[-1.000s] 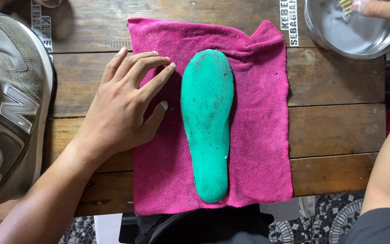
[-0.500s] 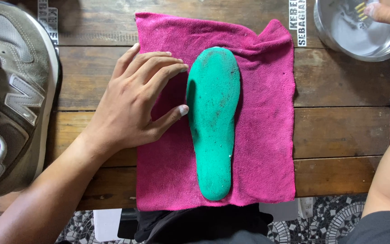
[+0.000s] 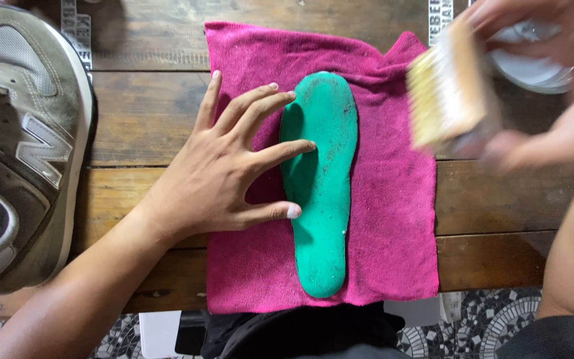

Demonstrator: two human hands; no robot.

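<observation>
Left hand (image 3: 224, 176) flat, fingers splayed — right hand (image 3: 553, 86) blurred, gripping

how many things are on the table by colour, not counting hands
pink: 1, the pink terry cloth
green: 1, the green foam insole lying on it
grey: 1, the grey sneaker
silver: 1, the blurred metal bowl
tan: 1, the blurred wooden scrub brush, held above the cloth
total: 5
</observation>
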